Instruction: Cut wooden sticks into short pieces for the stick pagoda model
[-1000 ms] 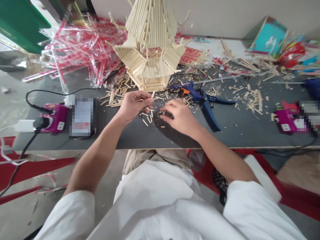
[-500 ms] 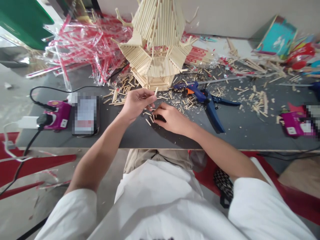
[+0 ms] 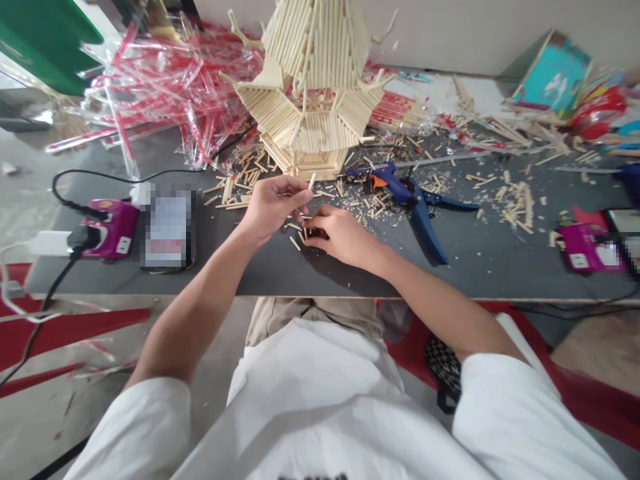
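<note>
My left hand [image 3: 273, 207] is closed in a pinch on a short pale wooden stick [image 3: 312, 181], whose upper end sticks out past the thumb. Just to the right and nearer the table edge, my right hand [image 3: 343, 233] has its fingers curled toward the thumb, low over the table. A thin short stick appears to sit between those fingertips, partly hidden. Another loose stick piece [image 3: 295, 244] lies beside them on the dark table [image 3: 270, 277]. Beyond both hands stands a tiered pagoda-like model [image 3: 320, 130] built of wooden sticks.
A blue glue gun [image 3: 400, 190] and blue-handled pliers [image 3: 427, 230] lie to the right among stick scraps. On the left are a phone [image 3: 167, 230], a purple power adapter [image 3: 113, 227] with cables, and a heap of red-and-clear wrappers [image 3: 185, 87].
The whole view has shifted slightly to the left. Both hands keep nearly the same pose, and the left still pinches the stick.
</note>
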A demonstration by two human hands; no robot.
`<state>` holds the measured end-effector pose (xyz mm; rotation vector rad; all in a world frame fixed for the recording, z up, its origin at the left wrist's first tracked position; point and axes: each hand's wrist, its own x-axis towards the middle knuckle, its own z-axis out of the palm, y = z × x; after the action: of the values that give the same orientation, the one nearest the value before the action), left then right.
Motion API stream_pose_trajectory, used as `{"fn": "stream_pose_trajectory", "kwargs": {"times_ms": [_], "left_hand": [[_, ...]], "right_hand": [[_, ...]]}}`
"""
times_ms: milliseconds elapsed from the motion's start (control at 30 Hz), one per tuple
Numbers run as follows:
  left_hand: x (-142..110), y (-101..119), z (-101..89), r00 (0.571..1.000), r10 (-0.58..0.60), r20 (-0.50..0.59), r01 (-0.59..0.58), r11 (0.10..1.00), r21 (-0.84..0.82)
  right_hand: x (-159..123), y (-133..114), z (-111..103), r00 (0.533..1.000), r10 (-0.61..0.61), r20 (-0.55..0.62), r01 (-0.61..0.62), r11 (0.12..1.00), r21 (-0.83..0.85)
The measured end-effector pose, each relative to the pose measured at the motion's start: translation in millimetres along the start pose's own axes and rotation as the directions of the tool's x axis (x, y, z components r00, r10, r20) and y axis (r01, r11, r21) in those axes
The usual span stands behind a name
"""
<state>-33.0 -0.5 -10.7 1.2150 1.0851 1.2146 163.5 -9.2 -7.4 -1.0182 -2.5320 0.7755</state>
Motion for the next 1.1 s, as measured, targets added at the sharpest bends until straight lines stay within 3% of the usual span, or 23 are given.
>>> {"fn": "stream_pose_trajectory", "kwargs": {"times_ms": [267, 467, 533, 633, 733, 1100], "left_hand": [[-1.5, 3.1, 1.6, 1.0, -0.011, -0.02, 0.01, 1.0, -0.015], [-5.1, 4.3, -0.8, 0.997, -0.064, 0.043, 0.067, 0.994, -0.089], [-6.9, 7.1, -0.2, 0.993, -0.097, 0.07, 0.104, 0.988, -0.115], [-9.2, 11.1, 2.1, 0.981, -0.148, 0.126, 0.167, 0.973, -0.159], [-10.8, 12.4, 4.6, 0.96, -0.203, 0.193, 0.24, 0.951, -0.194], [-11.5, 7.2, 7.9, 0.943, -0.221, 0.249, 0.284, 0.924, -0.255]], "right_hand": [[0.7, -16.1, -0.5, 0.998, 0.045, 0.038, -0.041, 0.994, -0.101], [-5.9, -3.2, -13.1, 0.988, -0.021, -0.15, 0.016, 0.999, -0.033], [-9.3, 4.0, -22.2, 0.958, -0.054, -0.283, 0.061, 0.998, 0.014], [-13.5, 11.4, -28.4, 0.859, -0.071, -0.507, 0.11, 0.993, 0.048], [-15.2, 12.0, -23.2, 0.781, -0.073, -0.62, 0.133, 0.99, 0.051], [-14.2, 8.2, -9.8, 0.782, -0.048, -0.621, 0.101, 0.994, 0.05]]}}
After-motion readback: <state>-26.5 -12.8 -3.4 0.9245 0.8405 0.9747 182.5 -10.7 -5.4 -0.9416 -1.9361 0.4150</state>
